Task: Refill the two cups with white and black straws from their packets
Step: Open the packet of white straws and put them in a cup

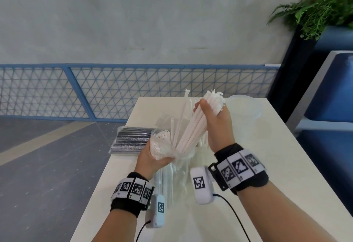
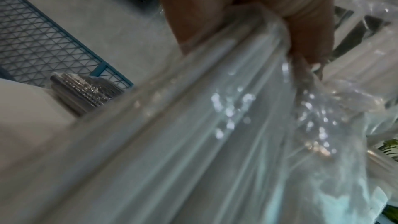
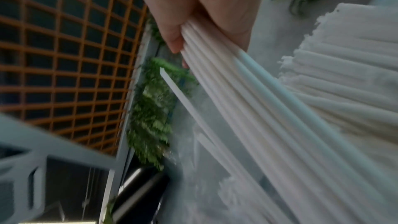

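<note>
My right hand grips a thick bundle of white straws, drawn up and out of a clear plastic packet. The wrist view shows the same white straws fanned under my right hand. My left hand clutches the packet with more white straws inside; its wrist view shows the left hand bunching the clear packet. A sealed packet of black straws lies at the table's left edge, also visible as the black straw packet. A clear cup stands behind my right hand.
The white table is narrow, with its left edge near my left wrist and floor beyond. A blue mesh fence runs behind it. A dark planter with a fern and blue seating stand to the right.
</note>
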Tool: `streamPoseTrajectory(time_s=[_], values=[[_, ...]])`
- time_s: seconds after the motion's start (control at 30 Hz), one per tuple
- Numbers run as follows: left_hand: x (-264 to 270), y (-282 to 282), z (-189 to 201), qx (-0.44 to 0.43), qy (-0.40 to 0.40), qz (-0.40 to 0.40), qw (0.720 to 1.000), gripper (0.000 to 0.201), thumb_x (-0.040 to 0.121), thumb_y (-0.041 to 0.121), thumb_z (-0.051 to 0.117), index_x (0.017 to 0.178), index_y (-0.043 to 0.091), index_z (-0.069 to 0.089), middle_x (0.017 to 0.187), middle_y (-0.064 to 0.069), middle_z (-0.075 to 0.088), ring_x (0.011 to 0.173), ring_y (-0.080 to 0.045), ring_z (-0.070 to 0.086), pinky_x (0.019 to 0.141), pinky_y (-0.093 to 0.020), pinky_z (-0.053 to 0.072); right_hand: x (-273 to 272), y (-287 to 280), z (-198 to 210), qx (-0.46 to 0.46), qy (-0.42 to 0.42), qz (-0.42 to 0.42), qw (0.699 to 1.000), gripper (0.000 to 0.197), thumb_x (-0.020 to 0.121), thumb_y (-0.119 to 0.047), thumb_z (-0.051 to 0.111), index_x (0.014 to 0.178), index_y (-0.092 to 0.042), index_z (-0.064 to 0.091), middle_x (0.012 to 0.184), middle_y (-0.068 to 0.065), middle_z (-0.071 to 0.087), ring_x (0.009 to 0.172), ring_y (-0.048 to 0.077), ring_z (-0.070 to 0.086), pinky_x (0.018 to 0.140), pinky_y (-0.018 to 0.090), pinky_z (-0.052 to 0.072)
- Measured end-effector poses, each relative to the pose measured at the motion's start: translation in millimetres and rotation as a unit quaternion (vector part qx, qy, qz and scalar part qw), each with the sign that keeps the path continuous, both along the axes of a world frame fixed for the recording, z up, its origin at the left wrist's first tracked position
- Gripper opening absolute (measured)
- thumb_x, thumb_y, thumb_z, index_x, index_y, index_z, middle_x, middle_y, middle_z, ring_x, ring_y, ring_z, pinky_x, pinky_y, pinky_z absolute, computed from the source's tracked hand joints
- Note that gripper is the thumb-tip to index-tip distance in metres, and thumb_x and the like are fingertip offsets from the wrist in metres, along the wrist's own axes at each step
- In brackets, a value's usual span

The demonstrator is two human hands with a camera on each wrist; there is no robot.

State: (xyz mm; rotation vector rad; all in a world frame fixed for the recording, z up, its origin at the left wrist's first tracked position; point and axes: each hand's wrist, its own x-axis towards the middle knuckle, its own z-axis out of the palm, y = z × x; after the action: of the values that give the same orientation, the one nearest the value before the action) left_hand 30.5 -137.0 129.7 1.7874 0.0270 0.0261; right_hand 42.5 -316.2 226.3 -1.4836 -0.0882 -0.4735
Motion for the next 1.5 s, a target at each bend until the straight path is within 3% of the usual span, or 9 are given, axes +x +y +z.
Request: streamPoseTrajectory(time_s=[0.17,0.3,0.53,0.7,0.8,0.93,1.17,1.4,1.5], values=[[-2,-1,1,-0.021,-0.011,-0.015,1.0,0.068,0.063,-0.003,0.079,0.116,0.024,0.046,0.101,0.017,0.057,0.095,0.005,0.052,0.084,-0.018,0.042,5,-4,-24,-0.006,0.149,0.089,0.985,0.049,0.068,-0.03,0.079,0.11,-0.011,0.063,0.103,0.003,0.071,0.097,0.016,0.067,0.086,0.035,0.055],[1,-1,-5,-0.027,-0.012,-0.026,0.999,0.068,0.062,-0.004,0.08,0.117,0.022,0.05,0.105,0.007,0.063,0.101,-0.01,0.059,0.082,-0.02,0.047,3,4,-46,-0.03,0.216,0.126,0.968,0.081,0.048,-0.047,0.088,0.116,-0.014,0.059,0.11,0.004,0.069,0.103,0.018,0.065,0.094,0.043,0.052],[1,0,-5,-0.041,-0.007,-0.022,0.999,0.068,0.06,0.003,0.084,0.115,0.025,0.051,0.107,0.009,0.062,0.102,-0.006,0.057,0.082,-0.019,0.046,0,11,-31,0.08,0.164,0.084,0.98,0.041,0.074,-0.029,0.075,0.107,-0.008,0.065,0.101,0.006,0.071,0.097,0.02,0.067,0.093,0.043,0.051],[5,2,-9,-0.063,0.018,0.001,0.998,0.064,0.056,0.005,0.086,0.107,0.027,0.055,0.107,0.0,0.065,0.107,-0.019,0.059,0.09,-0.034,0.048,6,7,-16,0.166,0.126,0.069,0.976,0.003,0.086,-0.01,0.061,0.086,-0.01,0.063,0.084,0.006,0.07,0.08,0.021,0.068,0.075,0.033,0.054],[6,1,-10,-0.06,0.018,0.0,0.998,0.066,0.057,0.005,0.085,0.111,0.026,0.055,0.109,0.0,0.065,0.108,-0.02,0.059,0.092,-0.036,0.048,13,3,-15,0.159,0.131,0.068,0.976,0.008,0.081,-0.008,0.067,0.076,-0.015,0.065,0.08,0.005,0.066,0.077,0.018,0.063,0.073,0.034,0.051],[4,-4,-10,-0.029,0.005,-0.016,0.999,0.077,0.051,0.016,0.083,0.121,0.021,0.051,0.112,0.001,0.063,0.111,-0.02,0.058,0.096,-0.037,0.047,13,6,-21,0.117,0.161,0.117,0.973,0.018,0.074,-0.007,0.074,0.09,-0.01,0.067,0.086,-0.002,0.068,0.079,0.008,0.066,0.072,0.027,0.053],[4,-1,-9,-0.024,0.018,-0.002,1.0,0.088,0.047,0.026,0.085,0.127,0.017,0.05,0.116,-0.004,0.063,0.113,-0.022,0.057,0.099,-0.043,0.046,16,3,-17,0.161,0.161,0.034,0.973,0.014,0.075,-0.014,0.074,0.086,-0.01,0.066,0.082,0.004,0.065,0.079,0.019,0.063,0.075,0.035,0.053],[11,3,-13,-0.023,0.014,0.017,0.999,0.062,0.064,0.002,0.08,0.116,0.02,0.052,0.111,-0.003,0.062,0.107,-0.021,0.057,0.096,-0.037,0.046,23,-12,0,0.273,0.133,-0.001,0.953,0.008,0.081,-0.006,0.066,0.074,-0.009,0.063,0.081,0.01,0.066,0.083,0.026,0.064,0.081,0.041,0.053],[11,3,-13,-0.043,0.014,0.019,0.999,0.059,0.065,-0.001,0.079,0.112,0.022,0.052,0.103,0.002,0.063,0.101,-0.018,0.059,0.089,-0.032,0.047,22,-17,3,0.295,0.125,-0.022,0.947,0.007,0.083,-0.007,0.064,0.078,-0.009,0.06,0.075,0.004,0.066,0.073,0.018,0.066,0.068,0.03,0.056]])
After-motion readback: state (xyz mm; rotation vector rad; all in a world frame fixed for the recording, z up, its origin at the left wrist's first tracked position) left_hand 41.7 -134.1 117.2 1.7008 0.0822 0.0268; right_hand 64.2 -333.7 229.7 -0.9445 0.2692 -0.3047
